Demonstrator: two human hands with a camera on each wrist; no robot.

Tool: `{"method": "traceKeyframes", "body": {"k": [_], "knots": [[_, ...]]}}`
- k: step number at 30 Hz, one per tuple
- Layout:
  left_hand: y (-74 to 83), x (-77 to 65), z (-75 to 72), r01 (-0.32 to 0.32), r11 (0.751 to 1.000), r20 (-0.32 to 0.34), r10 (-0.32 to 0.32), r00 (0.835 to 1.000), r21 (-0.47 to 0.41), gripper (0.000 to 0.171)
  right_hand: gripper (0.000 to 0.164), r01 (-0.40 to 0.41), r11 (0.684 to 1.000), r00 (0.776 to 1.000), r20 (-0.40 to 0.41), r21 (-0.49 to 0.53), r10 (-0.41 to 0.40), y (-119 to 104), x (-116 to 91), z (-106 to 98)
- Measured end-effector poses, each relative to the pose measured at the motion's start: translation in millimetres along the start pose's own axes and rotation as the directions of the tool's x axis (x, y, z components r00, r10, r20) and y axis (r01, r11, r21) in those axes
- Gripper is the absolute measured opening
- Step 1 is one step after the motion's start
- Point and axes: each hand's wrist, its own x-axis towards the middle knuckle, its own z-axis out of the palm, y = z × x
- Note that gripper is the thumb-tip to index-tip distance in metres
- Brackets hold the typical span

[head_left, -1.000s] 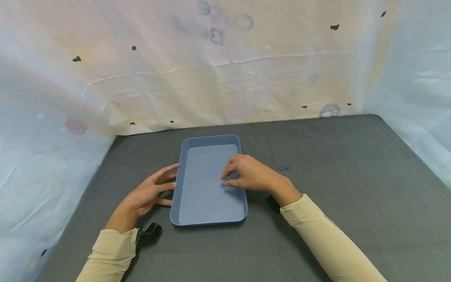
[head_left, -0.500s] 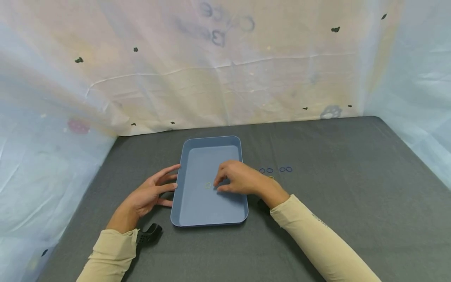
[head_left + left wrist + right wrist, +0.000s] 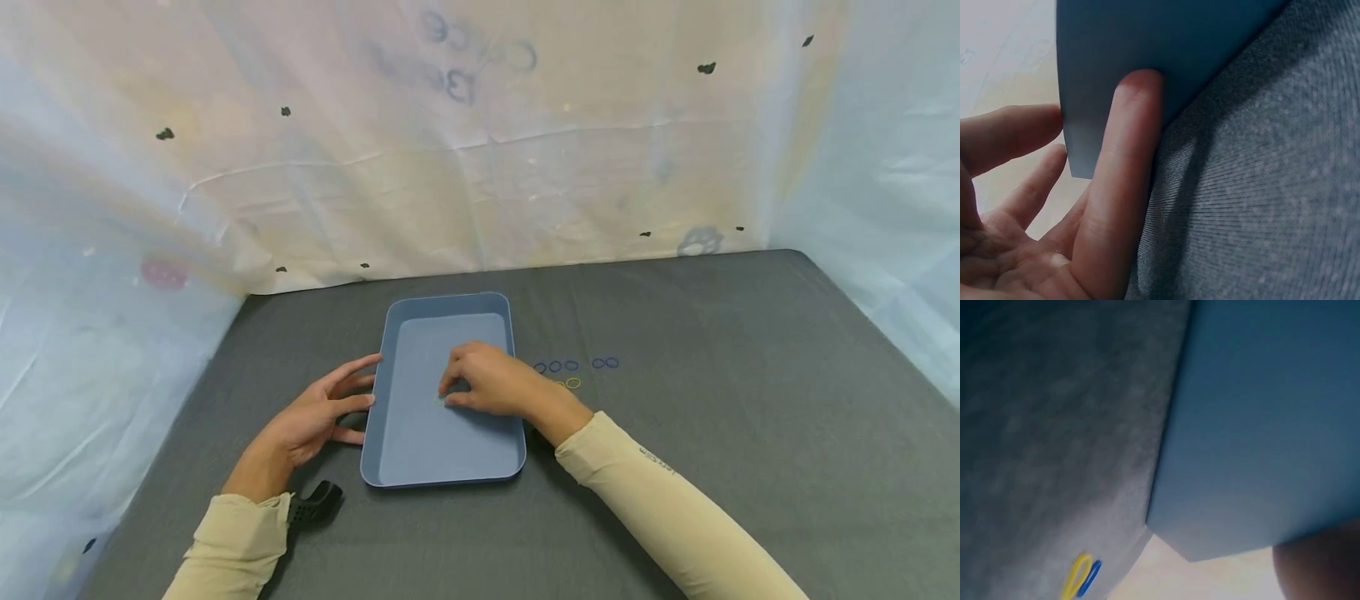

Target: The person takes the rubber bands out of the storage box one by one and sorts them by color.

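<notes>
A blue-grey rectangular tray (image 3: 420, 450) lies on the dark cloth. Against its left wall rest the outstretched fingertips of my left hand (image 3: 309, 417); the left wrist view shows a finger (image 3: 1125, 156) pressed to the outer side. Over the tray's middle is my right hand (image 3: 491, 383), its thumb and forefinger bent and a little apart. Just at those fingertips, a thin yellowish ring (image 3: 439, 400), like a small rubber band, is partly hidden on the tray floor. In the right wrist view the tray's outer wall (image 3: 1254, 444) hides the fingertips.
Right of the tray lie several thin blue rings (image 3: 572, 365) in a row, with yellow rings (image 3: 573, 383) nearer, partly behind the right forearm. A black wrist strap piece (image 3: 318, 500) juts beside the left wrist. Pale curtains (image 3: 480, 167) enclose the table's back and sides.
My right hand has moved left and slightly down over the tray, reaching the yellowish ring. More blue and yellow rings show behind its wrist. The left hand has stayed at the tray wall.
</notes>
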Motion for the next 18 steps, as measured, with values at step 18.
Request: {"method": "traceKeyframes", "body": {"k": [18], "knots": [[-2.7, 1.9, -2.7, -0.007, 1.000, 0.012, 0.007, 1.000, 0.002, 0.069, 0.017, -0.065, 0.998, 0.998, 0.020, 0.000, 0.065, -0.7, 7.0, 6.3]]}}
